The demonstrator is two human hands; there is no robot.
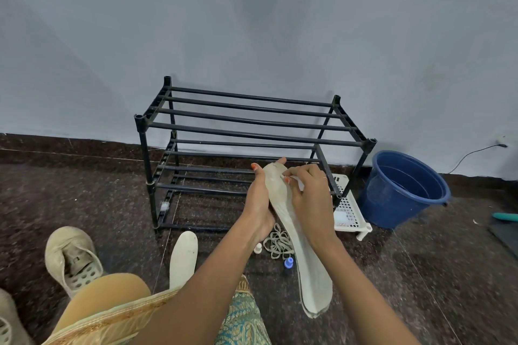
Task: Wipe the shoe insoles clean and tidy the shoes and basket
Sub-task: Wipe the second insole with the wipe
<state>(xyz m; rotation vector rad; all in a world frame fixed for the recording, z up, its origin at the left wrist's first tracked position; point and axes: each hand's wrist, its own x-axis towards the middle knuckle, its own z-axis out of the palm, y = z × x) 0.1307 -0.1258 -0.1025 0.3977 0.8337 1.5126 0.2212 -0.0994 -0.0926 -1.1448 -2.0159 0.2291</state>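
My left hand (259, 204) grips a long grey-white insole (311, 274) from the left and underneath, near its upper end. My right hand (308, 196) presses a small white cloth or wipe onto the insole's top surface; the wipe is mostly hidden under the fingers. A second pale insole (183, 258) lies on the floor by my knee. A beige shoe (71, 258) sits on the floor at the left, and part of another shoe (8, 322) shows at the bottom left corner. A white perforated basket (349, 213) rests on the floor behind my right hand.
A black two-tier shoe rack (252, 131) stands against the wall with bare shelves. A blue bucket (403, 187) is at the right. Shoelaces (277, 242), a small white cap (258, 248) and a blue cap (288, 263) lie on the dark floor.
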